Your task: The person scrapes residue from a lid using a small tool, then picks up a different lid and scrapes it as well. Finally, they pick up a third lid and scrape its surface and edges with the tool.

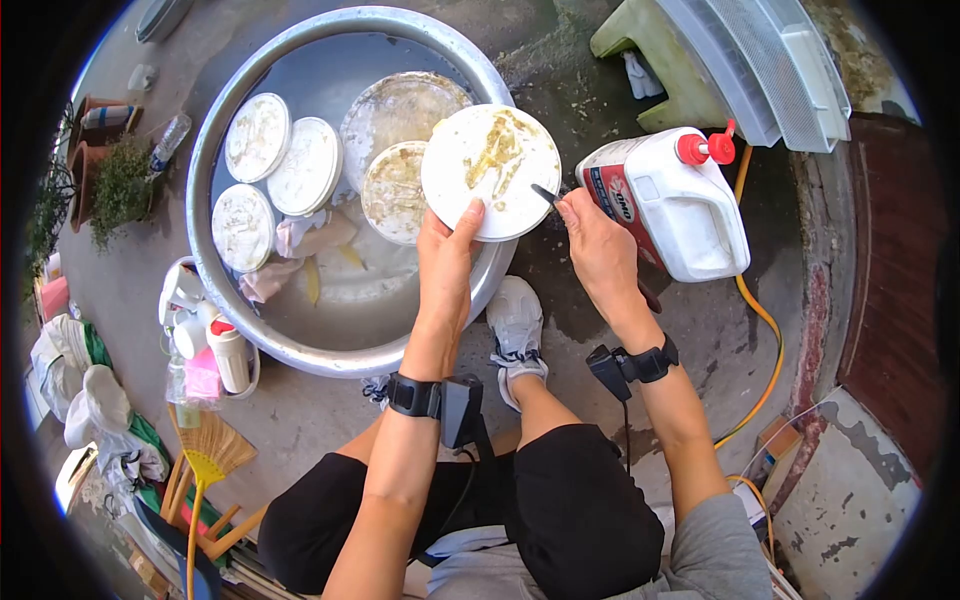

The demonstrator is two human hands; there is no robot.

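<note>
A round white lid [515,160] with yellow-brown residue is held up by my left hand [450,245], thumb on its face near the lower edge. My right hand [600,250] is closed around a small dark-bladed tool [545,194], whose tip lies at the lid's right side. Below and behind the lid, a large metal basin [205,270] holds water. Several stained round lids [257,137] lie in it, along with a large round disc [395,115] and a smaller stained lid [392,195] beside the held one. Pale pinkish scraps [268,280] sit near the basin's left side.
A white jug [690,215] with a red cap stands right of my right hand. A green stool [665,60] and plastic bins [770,70] are at the upper right. An orange hose [765,315] runs down the right. Cups [230,355], plants [120,190] and a broom [215,440] are left.
</note>
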